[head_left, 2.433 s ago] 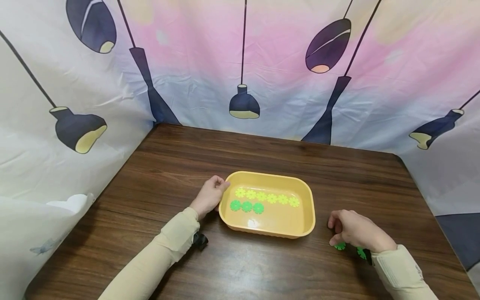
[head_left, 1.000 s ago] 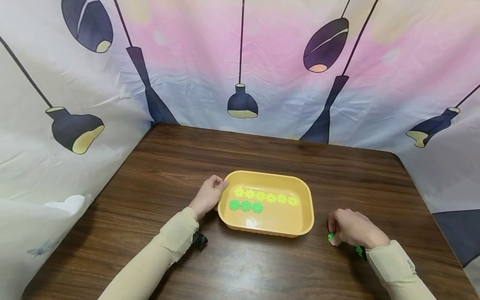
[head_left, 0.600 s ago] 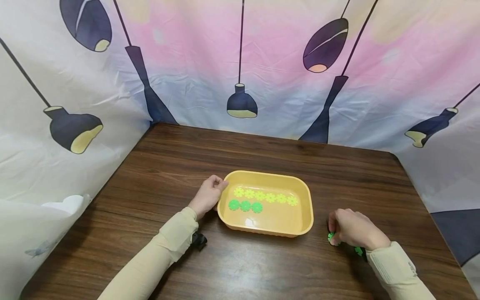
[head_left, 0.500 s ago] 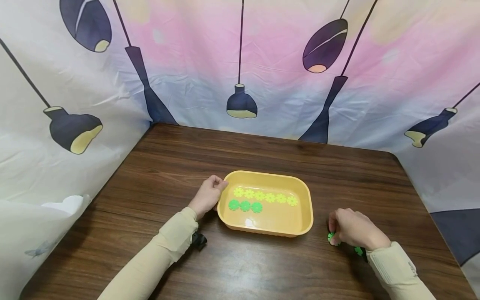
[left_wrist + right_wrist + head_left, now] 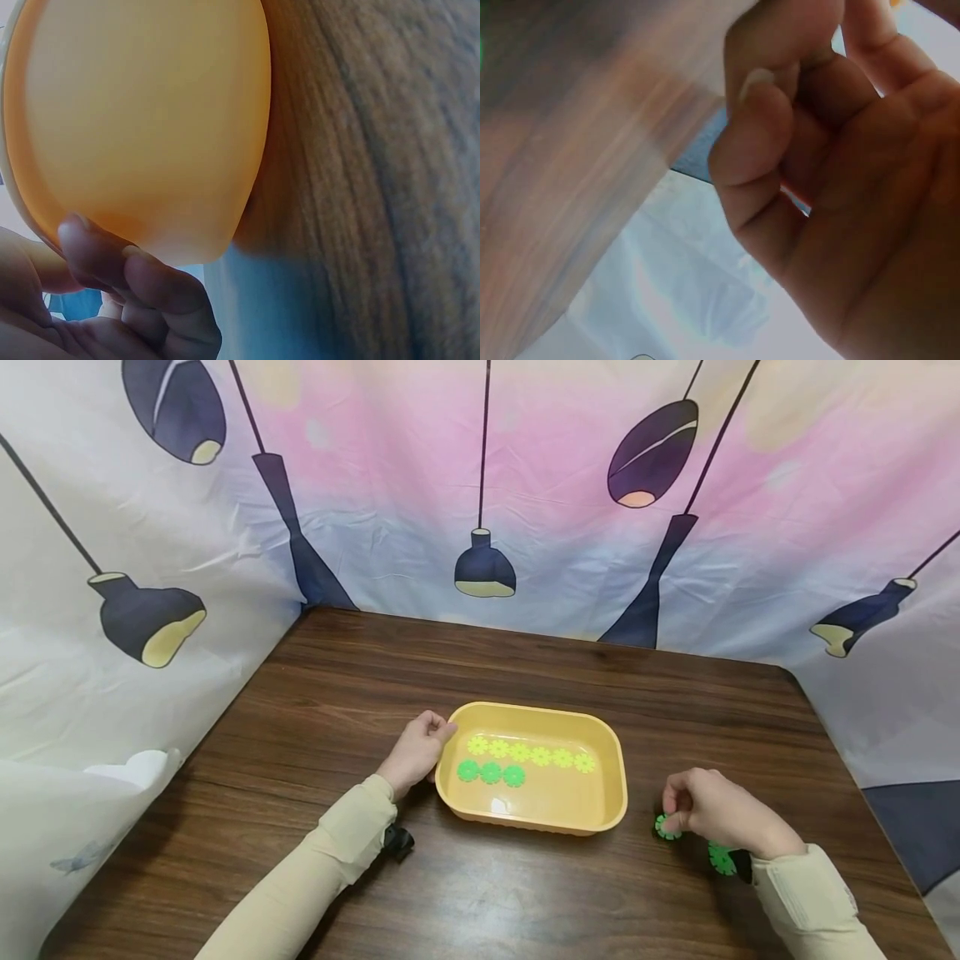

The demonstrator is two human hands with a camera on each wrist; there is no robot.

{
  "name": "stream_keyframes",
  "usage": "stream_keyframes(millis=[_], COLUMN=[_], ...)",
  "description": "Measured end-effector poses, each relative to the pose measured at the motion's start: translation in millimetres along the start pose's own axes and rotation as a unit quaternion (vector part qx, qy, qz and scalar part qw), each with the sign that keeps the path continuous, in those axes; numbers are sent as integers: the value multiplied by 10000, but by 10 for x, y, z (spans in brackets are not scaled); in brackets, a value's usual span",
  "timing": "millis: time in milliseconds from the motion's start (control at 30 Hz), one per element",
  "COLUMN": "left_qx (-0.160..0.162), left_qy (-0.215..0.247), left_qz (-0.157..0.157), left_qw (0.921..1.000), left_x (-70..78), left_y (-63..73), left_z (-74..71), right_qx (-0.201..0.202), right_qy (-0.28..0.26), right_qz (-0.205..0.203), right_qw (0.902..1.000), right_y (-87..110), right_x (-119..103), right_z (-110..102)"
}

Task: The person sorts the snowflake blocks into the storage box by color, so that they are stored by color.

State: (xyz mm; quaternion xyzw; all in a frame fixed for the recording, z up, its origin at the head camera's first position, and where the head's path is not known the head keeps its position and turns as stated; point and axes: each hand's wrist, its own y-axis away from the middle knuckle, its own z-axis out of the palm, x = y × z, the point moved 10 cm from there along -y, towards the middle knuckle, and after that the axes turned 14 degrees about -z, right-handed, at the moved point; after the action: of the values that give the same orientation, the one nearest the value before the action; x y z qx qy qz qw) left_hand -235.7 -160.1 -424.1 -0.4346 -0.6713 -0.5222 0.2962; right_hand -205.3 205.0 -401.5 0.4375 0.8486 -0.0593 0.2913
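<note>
Head view: right hand [image 5: 716, 814] pinches a green gear-shaped plastic disc [image 5: 665, 828] just above the dark wooden desk [image 5: 360, 685], right of the yellow plastic tray [image 5: 615, 777]. Left wrist view: left hand [image 5: 112, 300], grip curled, holds the tray's corner. Right wrist view: curled fingers [image 5: 761, 135]; disc hidden.

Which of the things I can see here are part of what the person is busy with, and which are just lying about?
In use:
- right hand, pinching a green gear piece
- second green gear piece on the table beside it
- yellow tray, holding rows of yellow gears and green gears
- left hand, touching the tray's left end

Just there:
- wooden table
- lamp-printed cloth backdrop
</note>
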Motion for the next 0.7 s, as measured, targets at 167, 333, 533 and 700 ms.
stream_keyframes(millis=[167, 333, 533, 700], left_qx=[-5, -24, -23, -9], left_qy=[5, -6, -12, -19], left_qz=[8, 22, 34, 16], left_qw=[10000, 10000, 10000, 10000], left_x=[2, -4, -1, -2], left_y=[-2, -10, -10, -9], left_z=[-3, -2, 3, 2], right_qx=[734, 1618, 2228, 2335], right_qy=[65, -58, -354, -472], right_qz=[-128, -78, -214, -544], right_qw=[9972, 9868, 9740, 9697], right_y=[1, 10, -46, -163], right_x=[-66, -127, -243, -378], right_z=[-279, -492, -567, -530])
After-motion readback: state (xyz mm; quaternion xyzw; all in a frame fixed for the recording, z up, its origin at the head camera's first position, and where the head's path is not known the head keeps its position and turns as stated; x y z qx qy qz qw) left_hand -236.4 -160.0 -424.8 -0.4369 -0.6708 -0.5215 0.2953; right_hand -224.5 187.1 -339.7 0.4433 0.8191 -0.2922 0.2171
